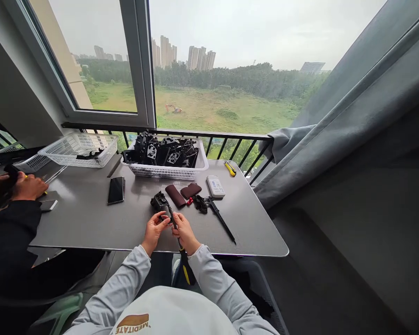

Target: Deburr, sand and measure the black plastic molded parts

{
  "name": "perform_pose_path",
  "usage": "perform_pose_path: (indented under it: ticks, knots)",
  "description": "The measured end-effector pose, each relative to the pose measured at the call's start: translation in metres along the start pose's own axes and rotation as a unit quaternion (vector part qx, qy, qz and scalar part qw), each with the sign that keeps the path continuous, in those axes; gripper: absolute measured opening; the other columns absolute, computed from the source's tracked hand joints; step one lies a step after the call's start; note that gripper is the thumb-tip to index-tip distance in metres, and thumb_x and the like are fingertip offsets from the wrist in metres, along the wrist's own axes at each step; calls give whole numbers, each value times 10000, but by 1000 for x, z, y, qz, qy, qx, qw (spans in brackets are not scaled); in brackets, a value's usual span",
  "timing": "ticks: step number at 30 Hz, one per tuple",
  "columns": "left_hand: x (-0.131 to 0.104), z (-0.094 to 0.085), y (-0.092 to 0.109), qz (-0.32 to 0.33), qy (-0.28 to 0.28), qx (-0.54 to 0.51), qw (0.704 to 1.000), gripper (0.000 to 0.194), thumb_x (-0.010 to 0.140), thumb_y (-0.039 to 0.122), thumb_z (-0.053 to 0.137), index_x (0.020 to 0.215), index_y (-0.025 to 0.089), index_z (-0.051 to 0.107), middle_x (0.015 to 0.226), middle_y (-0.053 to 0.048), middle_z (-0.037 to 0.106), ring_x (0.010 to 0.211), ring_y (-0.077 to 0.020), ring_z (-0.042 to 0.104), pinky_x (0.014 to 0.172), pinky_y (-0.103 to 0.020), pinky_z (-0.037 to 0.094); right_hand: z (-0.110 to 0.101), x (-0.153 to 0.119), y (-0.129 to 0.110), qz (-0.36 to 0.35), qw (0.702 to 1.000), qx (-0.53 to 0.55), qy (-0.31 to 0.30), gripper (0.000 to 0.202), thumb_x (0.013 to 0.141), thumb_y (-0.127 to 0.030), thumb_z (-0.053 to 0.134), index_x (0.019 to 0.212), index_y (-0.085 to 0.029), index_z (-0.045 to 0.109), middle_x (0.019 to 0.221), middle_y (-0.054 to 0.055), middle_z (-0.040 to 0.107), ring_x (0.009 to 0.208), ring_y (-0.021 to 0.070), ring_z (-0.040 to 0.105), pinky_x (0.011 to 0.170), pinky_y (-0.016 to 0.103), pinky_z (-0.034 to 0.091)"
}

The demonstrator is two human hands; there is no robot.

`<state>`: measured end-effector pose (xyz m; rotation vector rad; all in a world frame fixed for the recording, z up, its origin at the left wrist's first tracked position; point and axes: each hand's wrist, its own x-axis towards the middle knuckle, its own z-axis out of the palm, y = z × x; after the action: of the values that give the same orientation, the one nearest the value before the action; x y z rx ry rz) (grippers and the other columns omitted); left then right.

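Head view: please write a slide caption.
Two bare hands hold an irregular black mechanical part at a smooth grey table.

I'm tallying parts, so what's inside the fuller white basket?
A jumble of black parts, some with silvery plates, heaped above the rim of the basket in places. The heap covers its lower layers and the basket's floor, so what lies there can't be seen.

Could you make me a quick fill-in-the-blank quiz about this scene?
Of the left hand and right hand at the black part, the ____ is nearer the caliper.
The basket heaped with dark pieces is ____.
The box cutter is black and ____.
Grass and trees show through the ____.

Missing words: right hand; white; yellow; window.
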<state>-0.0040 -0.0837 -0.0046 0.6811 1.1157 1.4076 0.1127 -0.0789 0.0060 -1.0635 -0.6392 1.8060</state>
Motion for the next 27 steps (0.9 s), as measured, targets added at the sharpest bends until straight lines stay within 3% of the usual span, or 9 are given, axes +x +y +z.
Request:
perform_pose_path:
  ticks: [6, 13, 20, 27]
  knots:
    - [18, -1, -15, 34, 42, 67, 996, 457, 478, 473, 843, 754, 139, 700, 633, -2, 624, 527, -103, 543, 509, -249, 499, -7, 19, -5, 50, 999, -19, -9, 385, 768, -487, 729, 884, -193, 509, 611, -49, 603, 346, 17, 318, 367, 154, 140]
    - [34, -2, -24, 72, 76, 64, 992, 472, 450, 439, 850, 772, 159, 648, 800, -31, 651, 685, -144, 599, 573, -271, 526, -25, 44, -24, 102, 994, 2, -32, 289, 837, -385, 694, 811, -125, 571, 575, 2, 574, 366, 20, 306, 359, 148, 184]
    - [37, 0, -31, 92, 96, 72, 989, 405, 533, 402, 821, 817, 167, 653, 817, -38, 673, 678, -143, 620, 665, -304, 536, -31, 36, -9, 56, 994, 67, -70, 184, 800, -279, 725, 849, -137, 619, 650, -5, 580, 426, 30, 365, 388, 139, 281]
    - [38, -1, -31, 94, 103, 80, 987, 332, 559, 322, 819, 821, 167, 687, 813, -48, 707, 672, -153, 640, 699, -302, 522, -33, 28, 5, 41, 986, 115, -109, 245, 827, -327, 671, 989, -145, 646, 616, -1, 579, 411, 43, 309, 374, 144, 263]
